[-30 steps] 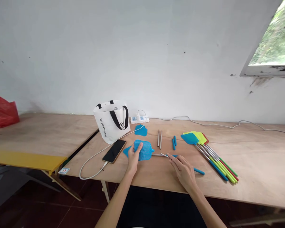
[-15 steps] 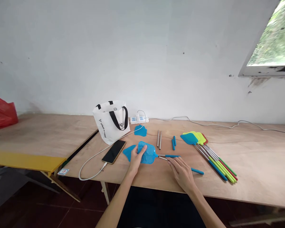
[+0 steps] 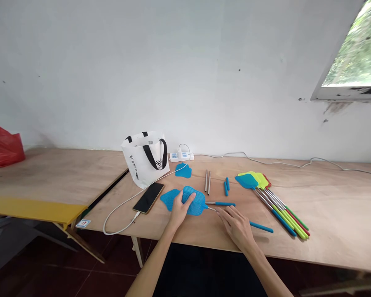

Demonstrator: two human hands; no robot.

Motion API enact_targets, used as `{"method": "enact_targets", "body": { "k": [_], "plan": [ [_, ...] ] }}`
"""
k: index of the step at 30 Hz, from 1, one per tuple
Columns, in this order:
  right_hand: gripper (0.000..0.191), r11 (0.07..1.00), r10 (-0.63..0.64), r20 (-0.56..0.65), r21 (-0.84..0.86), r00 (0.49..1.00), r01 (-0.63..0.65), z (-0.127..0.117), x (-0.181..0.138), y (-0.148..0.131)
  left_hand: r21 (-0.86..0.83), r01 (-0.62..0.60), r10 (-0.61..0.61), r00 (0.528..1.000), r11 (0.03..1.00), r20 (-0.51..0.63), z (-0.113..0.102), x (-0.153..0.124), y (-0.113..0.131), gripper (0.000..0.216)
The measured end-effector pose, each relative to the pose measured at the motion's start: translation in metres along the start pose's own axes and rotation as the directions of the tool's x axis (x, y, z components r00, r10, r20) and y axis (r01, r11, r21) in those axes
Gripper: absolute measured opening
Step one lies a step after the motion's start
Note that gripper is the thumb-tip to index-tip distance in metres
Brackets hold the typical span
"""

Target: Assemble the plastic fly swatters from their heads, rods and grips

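Note:
My left hand (image 3: pixel 179 208) presses on a blue mesh swatter head (image 3: pixel 194 201) lying on the plywood table (image 3: pixel 327 214), fingers curled over its left side. A second blue head (image 3: pixel 168 198) peeks out to the left under it. My right hand (image 3: pixel 235 225) pinches the thin metal rod (image 3: pixel 212 208) that runs from the head's neck to a blue grip (image 3: pixel 261 227). A short blue handle piece (image 3: pixel 224 203) lies just beyond my right fingers.
A phone (image 3: pixel 149 197) on a white cable lies left of my hands, beside a white tote bag (image 3: pixel 146 158). Two metal rods (image 3: pixel 207 180), two blue grips (image 3: pixel 226 185), another blue head (image 3: pixel 183 170), a power strip (image 3: pixel 181 155), and several finished swatters (image 3: pixel 273 198) lie behind and right. A red bag (image 3: pixel 3 146) sits far left.
The blue head under my left hand has slid to the right. My right hand shifted slightly right along the rod, and the blue grip end moved right too.

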State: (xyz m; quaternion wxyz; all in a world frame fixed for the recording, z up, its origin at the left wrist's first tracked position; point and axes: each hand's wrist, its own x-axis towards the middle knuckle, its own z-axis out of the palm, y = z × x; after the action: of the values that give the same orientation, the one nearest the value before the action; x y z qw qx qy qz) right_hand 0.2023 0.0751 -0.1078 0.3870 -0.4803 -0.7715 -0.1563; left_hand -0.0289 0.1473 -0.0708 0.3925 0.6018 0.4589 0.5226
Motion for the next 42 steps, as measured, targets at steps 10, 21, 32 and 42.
{"method": "enact_targets", "body": {
  "k": [10, 21, 32, 42],
  "plan": [
    [0.031, 0.999, 0.053, 0.023, -0.005, 0.998, -0.053, -0.002, -0.005, 0.008, -0.140, -0.011, 0.023, 0.996, 0.990, 0.082, 0.012, -0.015, 0.012, 0.033],
    [0.030, 0.999, 0.044, 0.052, 0.008, 0.998, -0.044, 0.000, -0.004, 0.008, -0.158, 0.003, 0.013, 0.995, 0.987, 0.101, 0.017, -0.017, 0.009, 0.031],
    [0.057, 0.992, -0.093, 0.268, 0.108, 0.959, 0.066, -0.001, 0.000, -0.004, 0.517, -0.095, 0.100, 0.995, 0.851, 0.018, -0.049, 0.014, 0.006, 0.031],
    [0.059, 0.993, -0.067, 0.321, 0.117, 0.945, 0.031, 0.000, 0.000, -0.003, 0.922, -0.051, -0.215, 0.966, 0.385, 0.143, -0.055, 0.005, -0.005, 0.056]
  ]
}}
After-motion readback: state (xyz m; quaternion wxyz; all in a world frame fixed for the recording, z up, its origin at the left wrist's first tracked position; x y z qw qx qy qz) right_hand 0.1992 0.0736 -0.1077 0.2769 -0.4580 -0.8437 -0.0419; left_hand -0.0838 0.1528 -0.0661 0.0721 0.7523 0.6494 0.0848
